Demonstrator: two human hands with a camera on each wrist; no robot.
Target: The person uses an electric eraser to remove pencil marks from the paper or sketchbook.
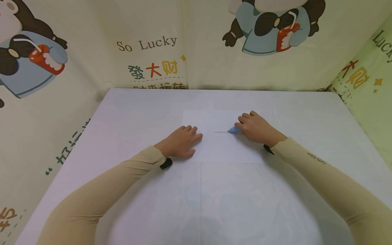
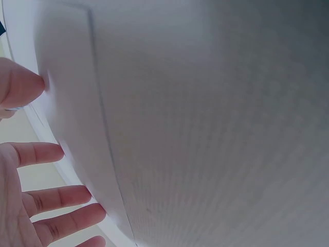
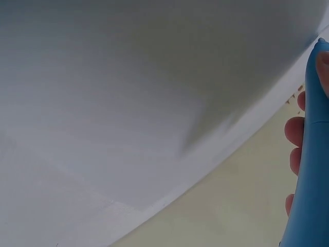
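Note:
A white sheet of paper [image 1: 217, 151] lies on the white table. My left hand [image 1: 181, 142] rests on the sheet's left part, fingers spread; in the left wrist view its fingertips touch the paper [image 2: 72, 72] near an edge. With my right hand [image 1: 256, 128] I grip a thick blue pen [image 1: 235, 130], its tip on the paper at the right end of a faint line [image 1: 219, 132]. The right wrist view shows the pen [image 3: 308, 159] up close, with the thumb and several fingers around its body. My palm hides the pen's rear end in the head view.
The white tabletop [image 1: 147, 109] extends around the sheet on all sides. Behind it and at both sides hangs a cream cloth [image 1: 205, 68] printed with cartoon figures and lettering. Small black pieces [image 1: 166, 163] sit at both wrists, by the beige sleeves [image 1: 122, 177].

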